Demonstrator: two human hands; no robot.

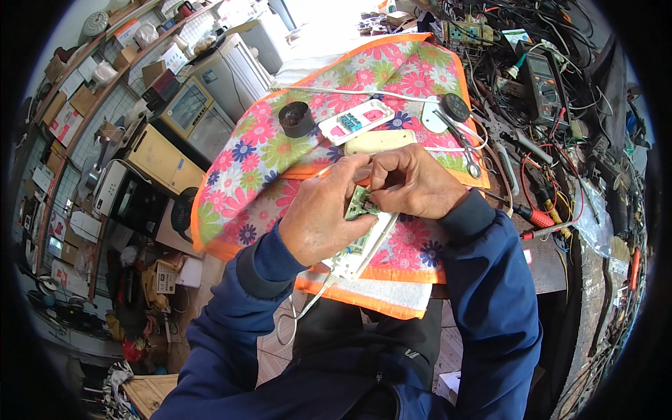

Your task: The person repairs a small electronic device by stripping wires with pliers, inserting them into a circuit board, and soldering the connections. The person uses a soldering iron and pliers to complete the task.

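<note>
From here I see a black cup [297,119] standing on the flowered cloth [231,203]; right of it, my left hand [316,215] grips a green circuit board [360,241] over the cloth's near part; my right hand [418,183] curls its fingers at the board's upper end, whether pinching anything I cannot tell; then scissors [463,145], and a multimeter [542,80]

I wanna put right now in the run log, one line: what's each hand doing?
left hand: holds circuit board | right hand: bent fingers at board's far end | below: flowery cloth | nearby: scissors
</note>
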